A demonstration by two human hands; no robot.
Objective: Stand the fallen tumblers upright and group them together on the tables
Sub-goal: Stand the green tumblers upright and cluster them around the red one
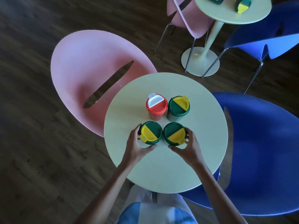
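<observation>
Several tumblers stand upright close together on the round pale table [202,152]. At the back are a red tumbler with a white flap [156,105] and a green tumbler with a yellow flap [178,106]. In front stand two more green tumblers with yellow flaps. My left hand [137,146] wraps around the front left tumbler [151,132]. My right hand [189,146] wraps around the front right tumbler [174,134]. On the far table [226,15] a green and yellow tumbler [242,4] lies on its side.
A pink chair [90,75] stands left of the near table and a blue chair [262,151] to its right. Another pink chair [189,15] and another blue chair [265,41] flank the far table. A dark green object [213,0] sits at the far table's top edge.
</observation>
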